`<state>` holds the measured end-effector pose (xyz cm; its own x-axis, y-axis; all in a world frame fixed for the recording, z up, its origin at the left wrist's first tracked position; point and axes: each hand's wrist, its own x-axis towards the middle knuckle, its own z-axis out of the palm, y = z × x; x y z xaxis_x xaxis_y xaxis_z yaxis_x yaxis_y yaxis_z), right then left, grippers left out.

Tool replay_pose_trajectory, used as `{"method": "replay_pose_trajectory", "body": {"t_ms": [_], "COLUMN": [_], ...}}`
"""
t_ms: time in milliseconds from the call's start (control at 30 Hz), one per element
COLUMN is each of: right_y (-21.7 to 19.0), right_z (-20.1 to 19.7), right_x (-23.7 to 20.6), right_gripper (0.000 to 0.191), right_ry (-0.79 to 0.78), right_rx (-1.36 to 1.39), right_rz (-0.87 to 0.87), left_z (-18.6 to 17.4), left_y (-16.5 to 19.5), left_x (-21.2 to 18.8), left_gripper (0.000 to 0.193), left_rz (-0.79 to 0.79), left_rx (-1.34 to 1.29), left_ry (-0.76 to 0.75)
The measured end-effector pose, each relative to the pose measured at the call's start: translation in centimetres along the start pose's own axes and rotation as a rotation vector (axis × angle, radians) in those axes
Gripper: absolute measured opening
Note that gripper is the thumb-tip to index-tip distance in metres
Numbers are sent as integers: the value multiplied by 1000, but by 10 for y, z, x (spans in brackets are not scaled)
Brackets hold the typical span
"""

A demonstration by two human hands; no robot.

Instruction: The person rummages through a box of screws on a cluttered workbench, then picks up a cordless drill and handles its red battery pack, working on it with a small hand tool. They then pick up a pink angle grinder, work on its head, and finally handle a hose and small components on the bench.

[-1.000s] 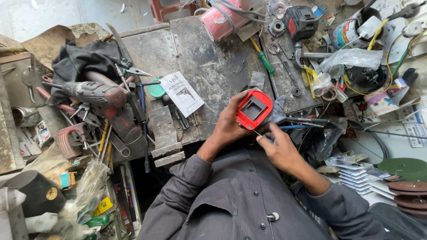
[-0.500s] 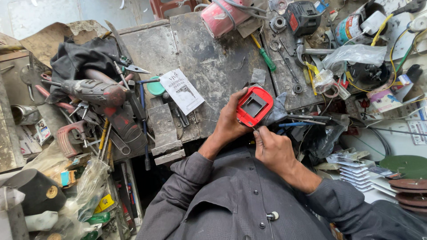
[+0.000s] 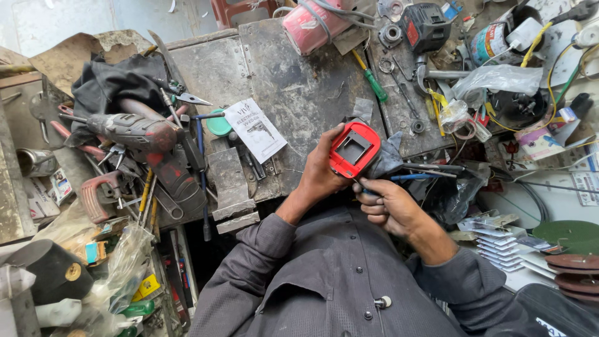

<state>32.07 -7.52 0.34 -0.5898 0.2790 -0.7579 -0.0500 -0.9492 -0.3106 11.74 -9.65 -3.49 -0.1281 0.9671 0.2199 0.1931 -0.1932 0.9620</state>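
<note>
So the red tool housing (image 3: 354, 150) is up at chest height, just over the near edge of the counter (image 3: 293, 87), held between both hands. Left hand (image 3: 321, 171) wraps it from the left side, fingers curled round the back so most of them are hidden, thumb up along the edge. Right hand (image 3: 390, 206) sits just below and right of it, fingers closed together around something thin and dark with a bit of blue showing. Can't make out what that is, too much of it is buried in the fist. There's also a grey rag (image 3: 387, 156) bunched against the right side of the housing, covering that edge.

The housing's open dark face points up toward the camera, and its long axis runs roughly from lower left to upper right.

Further out: one printed leaflet (image 3: 254, 129) lies flat on the counter to the left, next to a teal disc (image 3: 218, 125). One green-handled screwdriver (image 3: 370, 80) lies beyond the housing. One pink motor body (image 3: 309, 28) sits at the far edge, partly cut off by the frame. On the left there's a grimy drill (image 3: 134, 131) on top of a heap of pliers and wrenches, too tangled to count. A stack of rust-red discs (image 3: 577, 268) is cut off at the right.
</note>
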Motion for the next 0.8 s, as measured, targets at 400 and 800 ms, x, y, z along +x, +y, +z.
{"method": "replay_pose_trajectory", "body": {"t_ms": [400, 800], "right_y": [25, 36], "right_z": [45, 29], "right_x": [-26, -5], "right_gripper": [20, 18], "right_ry": [628, 649], "right_rx": [-1865, -1630], "right_rz": [-1338, -1248], "left_z": [0, 5], "left_y": [3, 3], "left_x": [-3, -2], "left_gripper": [99, 92], "left_rz": [-6, 39], "left_rx": [2, 32], "left_ry": [4, 45]}}
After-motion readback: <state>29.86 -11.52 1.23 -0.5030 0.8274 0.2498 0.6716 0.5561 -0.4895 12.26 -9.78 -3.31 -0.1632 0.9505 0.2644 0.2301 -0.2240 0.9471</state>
